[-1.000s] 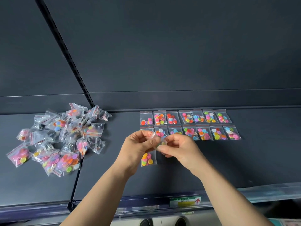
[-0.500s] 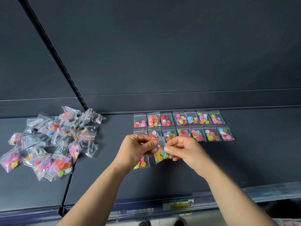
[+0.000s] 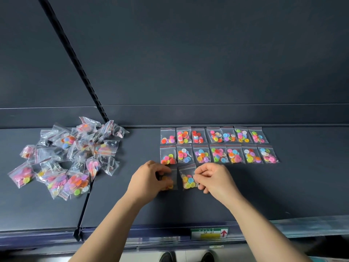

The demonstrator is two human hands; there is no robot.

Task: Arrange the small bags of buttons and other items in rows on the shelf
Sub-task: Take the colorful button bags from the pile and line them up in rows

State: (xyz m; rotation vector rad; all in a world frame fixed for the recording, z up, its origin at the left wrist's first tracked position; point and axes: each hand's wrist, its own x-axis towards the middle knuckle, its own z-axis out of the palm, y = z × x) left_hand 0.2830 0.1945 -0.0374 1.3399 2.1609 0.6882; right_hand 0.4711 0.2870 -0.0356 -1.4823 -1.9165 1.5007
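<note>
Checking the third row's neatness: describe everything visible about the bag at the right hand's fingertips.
The bag is a clear plastic zip pouch with a red strip along its top, holding mixed buttons, mostly yellow with orange, pink and green. It lies flat on the shelf, slightly tilted, second in the nearest row. The right hand pinches its right edge; a narrow gap separates it from the neighbouring bag under the left hand.

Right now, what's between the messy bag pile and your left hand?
Head view: only bare dark grey shelf separates the pile of clear plastic bags from the left hand.
</note>
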